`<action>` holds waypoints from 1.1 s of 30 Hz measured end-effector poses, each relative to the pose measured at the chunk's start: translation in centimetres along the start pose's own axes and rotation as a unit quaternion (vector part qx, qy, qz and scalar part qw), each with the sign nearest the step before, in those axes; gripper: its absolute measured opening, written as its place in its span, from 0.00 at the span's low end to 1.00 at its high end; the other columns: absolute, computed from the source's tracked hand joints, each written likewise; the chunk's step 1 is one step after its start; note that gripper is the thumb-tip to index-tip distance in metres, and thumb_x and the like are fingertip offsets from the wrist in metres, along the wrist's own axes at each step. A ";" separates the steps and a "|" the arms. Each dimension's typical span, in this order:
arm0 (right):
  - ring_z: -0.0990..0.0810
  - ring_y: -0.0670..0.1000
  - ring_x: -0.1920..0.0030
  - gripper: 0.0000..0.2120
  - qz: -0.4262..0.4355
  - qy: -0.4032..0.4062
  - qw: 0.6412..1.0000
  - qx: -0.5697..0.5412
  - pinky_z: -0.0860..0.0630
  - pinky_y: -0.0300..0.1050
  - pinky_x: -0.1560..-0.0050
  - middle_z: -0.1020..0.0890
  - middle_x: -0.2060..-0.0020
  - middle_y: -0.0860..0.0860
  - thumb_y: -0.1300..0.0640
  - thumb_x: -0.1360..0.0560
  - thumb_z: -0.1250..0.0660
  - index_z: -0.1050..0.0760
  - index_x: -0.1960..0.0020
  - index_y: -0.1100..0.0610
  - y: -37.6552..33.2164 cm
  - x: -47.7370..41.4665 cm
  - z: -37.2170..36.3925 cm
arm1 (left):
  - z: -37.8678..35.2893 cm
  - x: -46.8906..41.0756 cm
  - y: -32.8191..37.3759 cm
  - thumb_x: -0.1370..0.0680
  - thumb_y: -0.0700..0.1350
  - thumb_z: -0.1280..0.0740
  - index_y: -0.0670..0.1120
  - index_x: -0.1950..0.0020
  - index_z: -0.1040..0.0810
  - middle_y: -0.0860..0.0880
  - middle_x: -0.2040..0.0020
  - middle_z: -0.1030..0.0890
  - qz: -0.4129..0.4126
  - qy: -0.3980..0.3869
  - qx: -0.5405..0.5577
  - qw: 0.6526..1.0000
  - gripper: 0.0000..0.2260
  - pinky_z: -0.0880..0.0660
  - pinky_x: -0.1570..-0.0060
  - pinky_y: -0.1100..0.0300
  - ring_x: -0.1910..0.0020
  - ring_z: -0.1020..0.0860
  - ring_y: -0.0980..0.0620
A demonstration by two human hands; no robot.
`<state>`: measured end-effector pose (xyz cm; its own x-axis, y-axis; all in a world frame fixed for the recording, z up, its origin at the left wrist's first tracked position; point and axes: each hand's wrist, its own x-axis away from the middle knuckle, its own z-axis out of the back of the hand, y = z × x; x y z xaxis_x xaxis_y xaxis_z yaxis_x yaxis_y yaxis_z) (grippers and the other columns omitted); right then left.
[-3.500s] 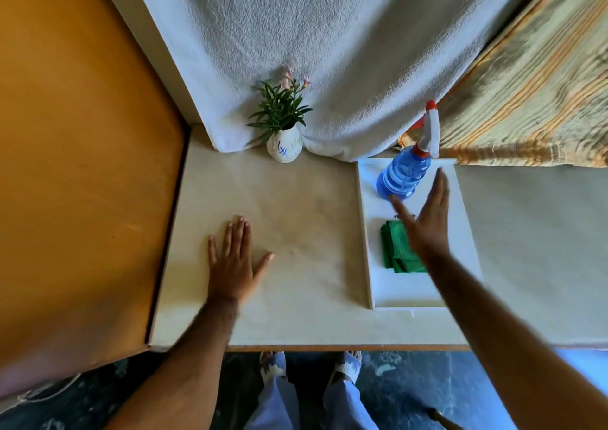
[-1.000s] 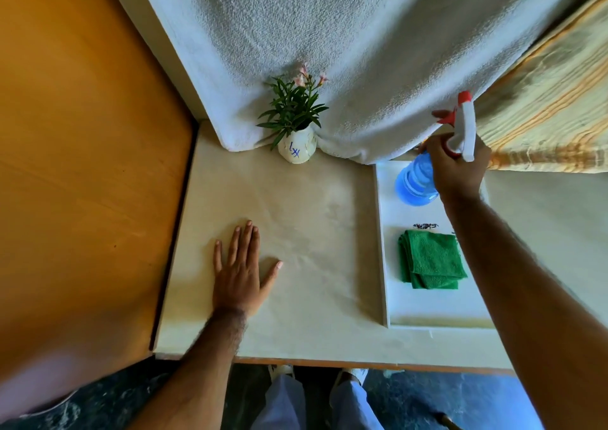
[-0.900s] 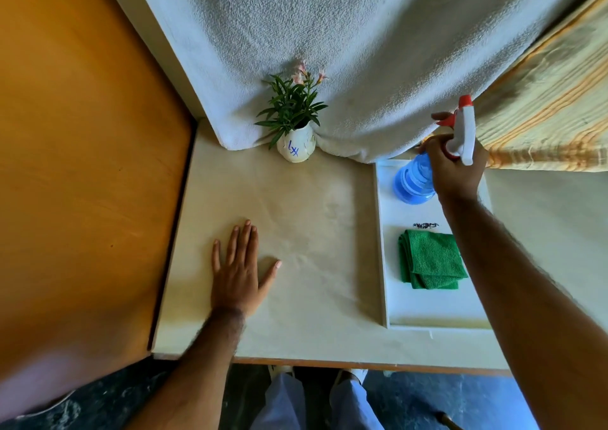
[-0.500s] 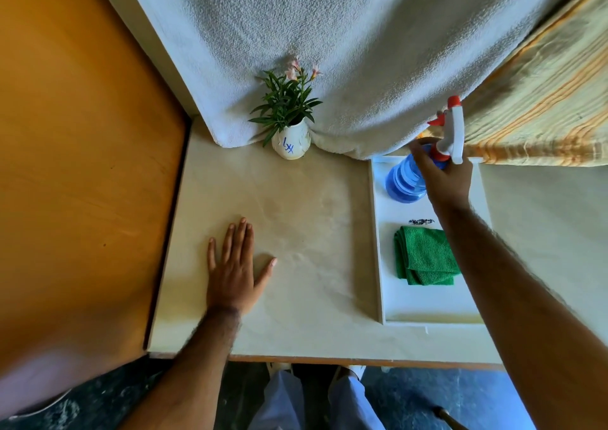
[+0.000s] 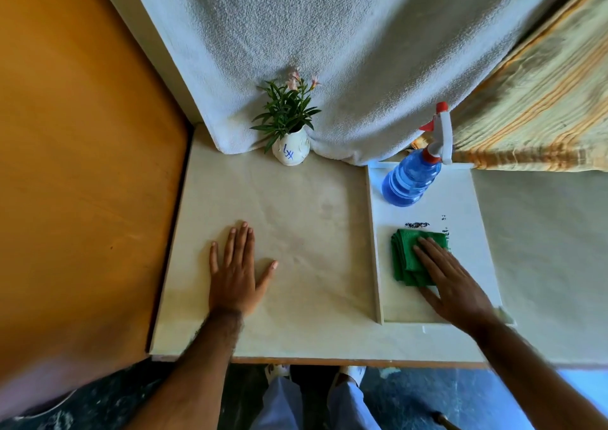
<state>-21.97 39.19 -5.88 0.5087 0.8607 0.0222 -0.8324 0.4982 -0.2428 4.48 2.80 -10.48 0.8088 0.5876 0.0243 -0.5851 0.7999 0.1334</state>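
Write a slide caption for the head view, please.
Right hand rests on cloth in tray; left hand flat on table.

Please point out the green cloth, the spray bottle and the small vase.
green cloth [image 5: 403,258], head view, bare folded left part.
spray bottle [image 5: 409,179], head view, blue body.
small vase [image 5: 291,151], head view, white belly.

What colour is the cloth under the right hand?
The cloth is green, seen best in head view.

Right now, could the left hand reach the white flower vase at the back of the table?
Probably yes. The left hand lies flat on the table, and nothing stands between it and the white flower vase, which is further back and slightly to its right.
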 end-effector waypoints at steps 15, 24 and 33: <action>0.25 0.60 0.28 0.19 0.163 0.143 0.975 -0.044 0.29 0.56 0.26 0.23 0.29 0.59 0.63 0.13 0.48 0.25 0.29 0.64 -10.4 -10.5 3.1 | -0.1 0.0 -0.1 0.18 0.70 0.52 0.44 0.15 0.44 0.46 0.14 0.42 0.004 -0.009 0.014 1.000 0.40 0.44 0.19 0.34 0.15 0.41 0.45; 0.22 0.64 0.32 0.17 0.347 0.142 0.927 0.031 0.30 0.60 0.28 0.19 0.34 0.63 0.66 0.18 0.41 0.21 0.33 0.65 -15.6 -26.4 1.1 | -0.1 -0.1 -0.1 0.19 0.70 0.46 0.44 0.14 0.46 0.44 0.14 0.43 0.003 -0.006 -0.008 1.000 0.41 0.42 0.19 0.33 0.15 0.42 0.43; 0.19 0.68 0.37 0.17 0.400 0.072 0.911 0.069 0.31 0.63 0.31 0.18 0.38 0.66 0.65 0.20 0.42 0.19 0.38 0.68 -14.1 -32.1 1.9 | -0.2 0.0 -0.1 0.19 0.71 0.47 0.44 0.14 0.46 0.44 0.13 0.43 0.003 -0.002 -0.019 1.000 0.42 0.40 0.20 0.33 0.15 0.44 0.43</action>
<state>-26.96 4.74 -1.32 -0.2571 0.9367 -0.2378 -0.9642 -0.2651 -0.0018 4.50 2.70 -10.68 0.8055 0.5918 0.0295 -0.5917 0.8005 0.0958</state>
